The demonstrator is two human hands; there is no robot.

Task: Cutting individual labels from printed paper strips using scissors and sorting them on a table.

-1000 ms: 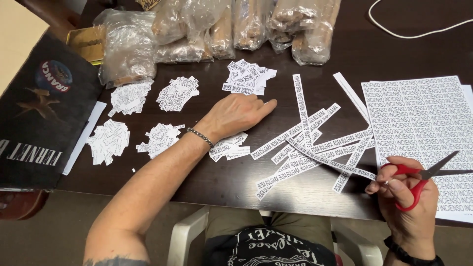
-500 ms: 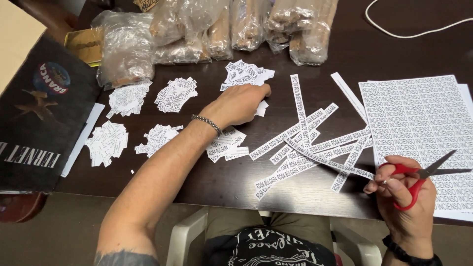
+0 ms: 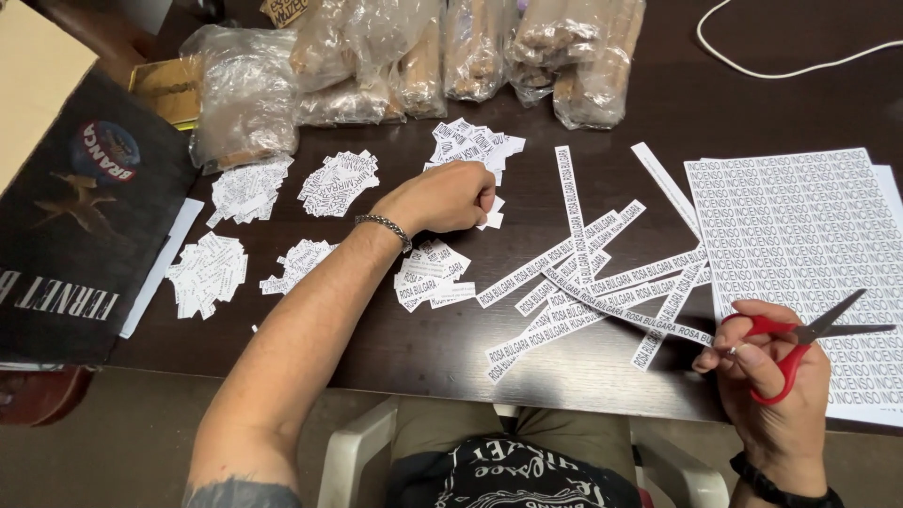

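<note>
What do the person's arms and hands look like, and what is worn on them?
Both arms are bare, without sleeves. The left hand has a silver chain bracelet at the wrist, and a dark tattoo shows on the upper arm. The right hand has a black wristband.

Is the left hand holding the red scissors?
No, the red scissors are in the right hand, while the left hand rests on small paper slips.

Small white cut labels (image 3: 466, 149) lie in a heap just beyond the curled left hand (image 3: 442, 199), another heap (image 3: 428, 275) just under its wrist. Long white printed strips (image 3: 583, 282) fan out between both hands. A white printed sheet (image 3: 800, 235) lies beside the right hand (image 3: 776, 381). Clear plastic packages (image 3: 423, 56) stand well beyond the left hand; a black carton (image 3: 75, 216) lies far off to its outer side.
</note>
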